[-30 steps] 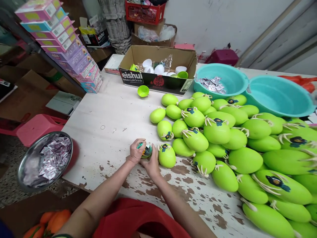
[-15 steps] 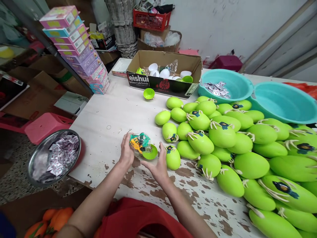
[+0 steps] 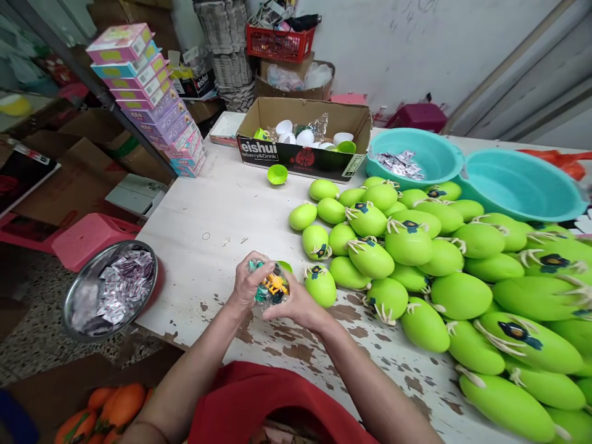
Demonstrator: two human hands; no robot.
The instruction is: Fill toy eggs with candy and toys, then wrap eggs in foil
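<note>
Between my two hands is a clear plastic bag (image 3: 272, 288) of small yellow, teal and black plastic pieces. My left hand (image 3: 247, 280) grips its left side, while my right hand (image 3: 300, 303) has its fingers and thumb on the right side. Just beyond the bag shows the rim of a green half shell (image 3: 285, 266), mostly hidden by the bag and my fingers. A green egg (image 3: 320, 287) with a dark blue figure and pale strings lies right of my right hand. Farther back, another green half shell (image 3: 277, 174) rests on the table.
Many green eggs (image 3: 409, 246) cover the table's right side. Behind them stand two teal basins (image 3: 522, 185), one with small sachets. A cardboard box (image 3: 303, 157) holds white and green half shells. At left are stacked boxes (image 3: 152, 98) and a metal bowl (image 3: 111, 290) of sachets.
My right hand has closed in from the right onto the bag, which has turned in my hands. The half shell is now mostly covered. The view has shifted slightly.
</note>
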